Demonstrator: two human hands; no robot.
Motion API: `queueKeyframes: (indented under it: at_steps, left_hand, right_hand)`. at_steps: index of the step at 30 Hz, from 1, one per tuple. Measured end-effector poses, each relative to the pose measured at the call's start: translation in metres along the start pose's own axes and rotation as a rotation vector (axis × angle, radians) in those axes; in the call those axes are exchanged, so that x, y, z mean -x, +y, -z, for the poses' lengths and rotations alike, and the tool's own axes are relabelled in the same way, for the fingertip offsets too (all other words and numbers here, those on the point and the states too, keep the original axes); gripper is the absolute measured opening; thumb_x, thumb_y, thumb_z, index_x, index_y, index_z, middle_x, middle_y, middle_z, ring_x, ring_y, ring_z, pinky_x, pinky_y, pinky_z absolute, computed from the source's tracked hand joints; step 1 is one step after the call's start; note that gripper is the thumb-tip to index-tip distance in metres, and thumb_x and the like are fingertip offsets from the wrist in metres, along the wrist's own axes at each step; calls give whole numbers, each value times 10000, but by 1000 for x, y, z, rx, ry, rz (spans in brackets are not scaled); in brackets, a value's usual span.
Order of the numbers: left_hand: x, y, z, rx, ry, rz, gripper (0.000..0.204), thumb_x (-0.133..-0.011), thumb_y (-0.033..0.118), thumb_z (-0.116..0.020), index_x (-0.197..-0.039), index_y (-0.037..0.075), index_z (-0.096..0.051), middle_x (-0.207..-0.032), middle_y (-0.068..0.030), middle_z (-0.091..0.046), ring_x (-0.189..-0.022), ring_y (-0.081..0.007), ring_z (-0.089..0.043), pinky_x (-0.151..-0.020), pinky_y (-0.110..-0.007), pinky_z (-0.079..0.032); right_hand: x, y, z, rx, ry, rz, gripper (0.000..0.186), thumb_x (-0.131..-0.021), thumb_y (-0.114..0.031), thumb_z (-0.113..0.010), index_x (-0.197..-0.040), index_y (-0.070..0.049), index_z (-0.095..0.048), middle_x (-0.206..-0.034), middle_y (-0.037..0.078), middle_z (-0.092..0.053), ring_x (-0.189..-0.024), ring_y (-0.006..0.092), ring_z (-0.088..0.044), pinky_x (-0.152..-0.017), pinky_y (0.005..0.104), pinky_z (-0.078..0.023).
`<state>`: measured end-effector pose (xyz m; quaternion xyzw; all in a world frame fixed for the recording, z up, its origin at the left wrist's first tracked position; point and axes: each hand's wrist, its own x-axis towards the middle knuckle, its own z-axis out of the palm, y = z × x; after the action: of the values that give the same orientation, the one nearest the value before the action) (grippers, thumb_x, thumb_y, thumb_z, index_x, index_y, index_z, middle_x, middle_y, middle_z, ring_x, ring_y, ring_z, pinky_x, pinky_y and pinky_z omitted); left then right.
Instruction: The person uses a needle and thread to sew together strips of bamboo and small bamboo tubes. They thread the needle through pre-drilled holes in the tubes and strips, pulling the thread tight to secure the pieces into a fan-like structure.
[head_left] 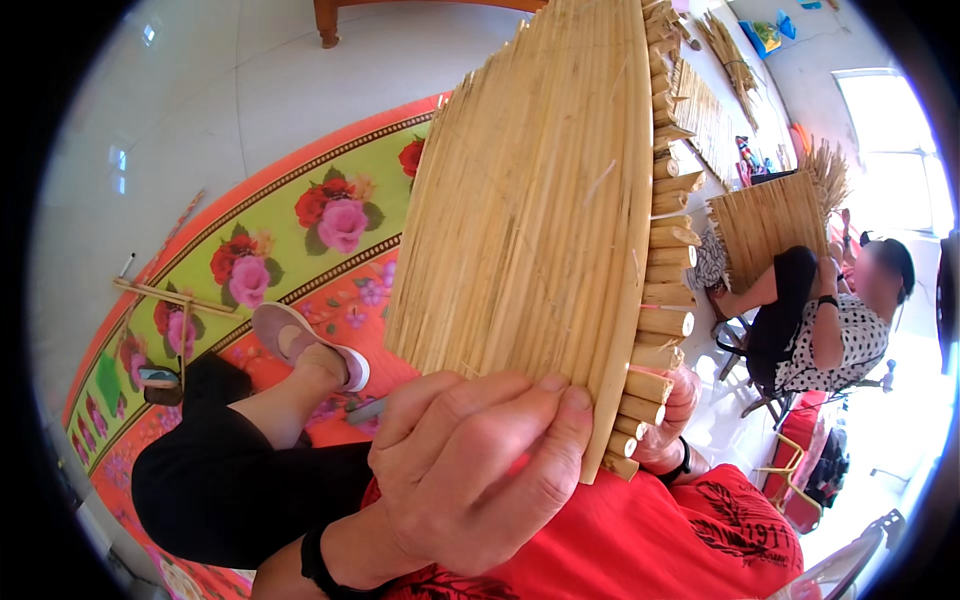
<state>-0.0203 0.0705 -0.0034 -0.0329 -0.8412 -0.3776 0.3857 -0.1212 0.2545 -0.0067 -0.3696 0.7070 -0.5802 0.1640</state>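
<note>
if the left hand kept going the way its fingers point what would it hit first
The left hand already grips the lower edge of the straw mat, fingers pointing right. Further on, they would likely meet the row of cut reed ends and then the right hand behind the mat, though depth is unclear.

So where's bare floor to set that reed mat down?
Free: the white tiled floor beyond the floral rug, and the rug's rose border. Crowded: the lap, where left hand and right hand hold the reed mat; stacked mats and a seated co-worker on the right.

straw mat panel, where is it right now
In the head view the straw mat panel stands upright at centre, its lower end gripped between the left hand and right hand.
</note>
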Motion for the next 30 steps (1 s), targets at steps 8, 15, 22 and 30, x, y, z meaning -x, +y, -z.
queueKeyframes:
  at_steps: [8,15,22,30]
  left_hand:
    - [-2,5,-7,76,-79,22,553,-597,45,-876,-1107,-1,-667,-977,-82,-641,-767,-228,-616,-673,-370,-453]
    - [-5,7,-9,68,-103,0,568,-612,86,-890,-1122,-7,-659,-979,-89,-625,-764,-232,-617,-673,-376,-457]
    - [-3,8,-12,42,-98,-11,558,-643,126,-902,-1126,-6,-657,-980,-90,-614,-765,-230,-616,-664,-366,-447]
    - [-4,9,-13,38,-90,-19,561,-624,102,-894,-1119,-11,-655,-976,-91,-607,-758,-233,-615,-663,-372,-444]
  right_hand:
    - [12,37,-2,-222,70,-53,187,-945,120,-562,-1086,34,-649,-992,64,-687,-792,87,-630,-679,236,-517]
    - [8,34,0,-377,70,-63,150,-967,94,-559,-1073,23,-637,-963,36,-664,-768,73,-608,-661,231,-505]
    - [-2,22,6,-143,52,16,119,-949,39,-627,-1061,7,-652,-913,33,-668,-717,86,-622,-627,247,-502]
    - [-10,14,12,68,27,85,142,-906,-26,-701,-1046,-31,-675,-880,52,-693,-681,155,-674,-593,268,-507]
